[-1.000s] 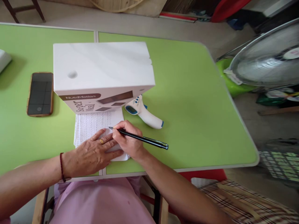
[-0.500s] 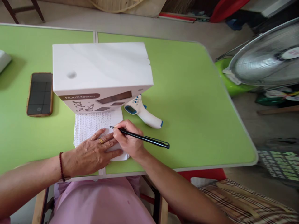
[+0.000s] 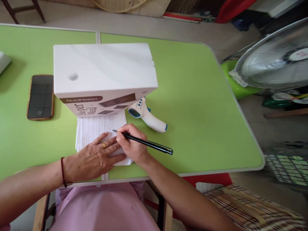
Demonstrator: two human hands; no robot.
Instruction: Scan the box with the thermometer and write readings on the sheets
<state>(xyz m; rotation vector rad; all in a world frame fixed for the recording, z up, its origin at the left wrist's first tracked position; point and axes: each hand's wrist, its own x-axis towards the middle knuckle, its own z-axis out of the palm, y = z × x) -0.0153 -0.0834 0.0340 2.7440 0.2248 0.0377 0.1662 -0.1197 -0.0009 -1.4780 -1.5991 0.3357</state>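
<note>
My right hand (image 3: pixel 133 142) grips a black pen (image 3: pixel 151 144), its tip at the sheet near the end of the written lines. Under both hands lies a stack of paper (image 3: pixel 96 126), its top sheet covered in rows of small handwriting. My left hand (image 3: pixel 96 157) rests flat on the paper with fingers spread, a gold ring on one finger; it covers the lower part of the sheet. Just beyond the stack stands a white NutriMotion box (image 3: pixel 106 67). A white and blue infrared thermometer (image 3: pixel 150 118) lies right of the box, close to my right hand.
A phone in a brown case (image 3: pixel 40 96) lies left of the box on the green table (image 3: pixel 204 112). Part of a white object (image 3: pixel 3 62) shows at the left edge. Past the table's right side stands a large fan (image 3: pixel 276 57). A plaid cloth (image 3: pixel 255 205) is at lower right.
The pen's rear end has shifted slightly to the left and down. My left hand has stayed in place on the paper.
</note>
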